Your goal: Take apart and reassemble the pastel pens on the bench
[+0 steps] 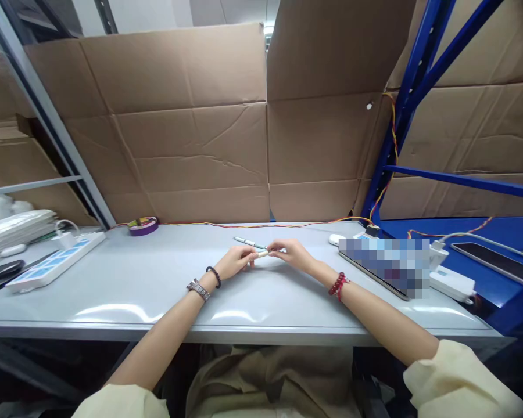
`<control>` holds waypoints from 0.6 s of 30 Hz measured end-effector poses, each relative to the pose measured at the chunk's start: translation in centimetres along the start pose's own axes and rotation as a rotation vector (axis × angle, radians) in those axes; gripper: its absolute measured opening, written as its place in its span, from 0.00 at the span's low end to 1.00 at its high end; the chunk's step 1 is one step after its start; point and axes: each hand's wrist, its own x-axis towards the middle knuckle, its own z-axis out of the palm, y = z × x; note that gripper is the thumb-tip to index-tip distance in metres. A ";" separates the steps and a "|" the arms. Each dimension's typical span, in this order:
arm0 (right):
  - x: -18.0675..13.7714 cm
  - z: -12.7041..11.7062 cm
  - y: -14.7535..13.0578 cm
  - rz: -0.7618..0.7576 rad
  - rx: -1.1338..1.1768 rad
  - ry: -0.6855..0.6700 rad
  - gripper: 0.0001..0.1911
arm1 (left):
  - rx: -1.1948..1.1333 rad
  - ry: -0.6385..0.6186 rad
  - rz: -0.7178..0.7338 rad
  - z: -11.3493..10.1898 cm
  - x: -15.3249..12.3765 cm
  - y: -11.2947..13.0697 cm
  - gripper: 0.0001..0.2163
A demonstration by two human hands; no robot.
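Over the middle of the table, my left hand (236, 261) pinches one end of a small cream-coloured stick-like piece (262, 253). The fingertips of my right hand (295, 255) are closed at its other end, where something thin and dark shows; it is too small to name. Just behind my hands, a white and teal pen (249, 242) lies on the pale grey tabletop (157, 273). My left wrist wears a watch and a dark bead bracelet, my right wrist a red bead bracelet.
Left, a white power strip (54, 264) lies near a stack of white packs (17, 229). A roll of purple tape (143, 226) sits at the back. Right are a blurred-out device (383, 267), a white mouse-like object (336, 239) and a phone (497, 261). Cardboard (192, 133) walls the back.
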 end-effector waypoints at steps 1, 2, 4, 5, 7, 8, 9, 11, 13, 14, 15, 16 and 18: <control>0.0 0.0 0.0 0.005 -0.007 -0.008 0.06 | -0.007 -0.001 -0.001 0.0 0.0 0.0 0.18; 0.0 0.0 0.0 0.010 -0.015 -0.014 0.07 | -0.014 0.000 -0.002 0.0 0.0 0.0 0.17; 0.0 0.0 -0.2 0.022 -0.031 -0.015 0.09 | -0.028 0.001 -0.004 0.1 0.0 -0.1 0.17; 0.0 0.0 -0.3 0.028 -0.039 -0.013 0.09 | -0.035 0.001 -0.005 0.1 0.0 -0.1 0.17; 0.0 0.0 -0.5 0.043 -0.052 -0.004 0.10 | -0.046 0.010 -0.005 0.2 0.1 -0.1 0.17; 0.0 0.0 -0.6 0.054 -0.058 0.001 0.10 | -0.049 0.017 -0.004 0.2 0.1 -0.1 0.18; 0.0 0.0 -0.6 0.065 -0.062 0.004 0.11 | -0.051 0.024 -0.002 0.2 0.1 -0.1 0.18; 0.0 0.1 -0.5 0.088 -0.064 0.004 0.12 | -0.053 0.032 0.003 0.2 0.1 -0.1 0.18; 0.1 0.1 -0.2 0.100 -0.050 -0.004 0.13 | -0.055 0.028 0.007 0.2 0.1 -0.2 0.18; 0.1 0.1 -0.2 0.100 -0.037 -0.006 0.12 | -0.056 0.024 0.009 0.2 0.1 -0.2 0.18; 0.1 0.2 -0.1 0.098 -0.022 -0.006 0.11 | -0.056 0.020 0.010 0.2 0.1 -0.3 0.17; 0.2 0.2 0.0 0.095 -0.005 -0.004 0.09 | -0.056 0.015 0.010 0.2 0.1 -0.4 0.16; 0.2 0.2 0.1 0.090 0.028 -0.001 0.08 | -0.057 0.007 0.010 0.2 0.1 -0.5 0.15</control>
